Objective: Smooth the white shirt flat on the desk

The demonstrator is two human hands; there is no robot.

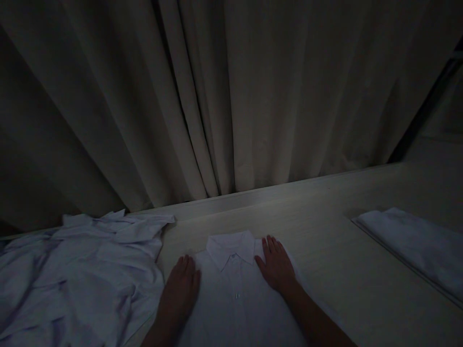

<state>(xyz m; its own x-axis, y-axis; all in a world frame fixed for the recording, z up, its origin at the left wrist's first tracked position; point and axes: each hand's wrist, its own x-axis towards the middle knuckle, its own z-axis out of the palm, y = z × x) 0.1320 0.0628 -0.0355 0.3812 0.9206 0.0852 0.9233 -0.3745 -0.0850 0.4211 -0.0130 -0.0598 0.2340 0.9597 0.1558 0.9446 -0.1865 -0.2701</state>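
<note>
A white collared shirt lies folded and buttoned on the pale table, collar pointing away from me. My left hand rests flat on its left shoulder, fingers together and extended. On the right shoulder, just beside the collar, my right hand presses flat. Neither hand holds anything.
A crumpled heap of white shirts covers the table's left side. A folded stack of white cloth sits at the right. Grey curtains hang behind the table's far edge. The scene is dim.
</note>
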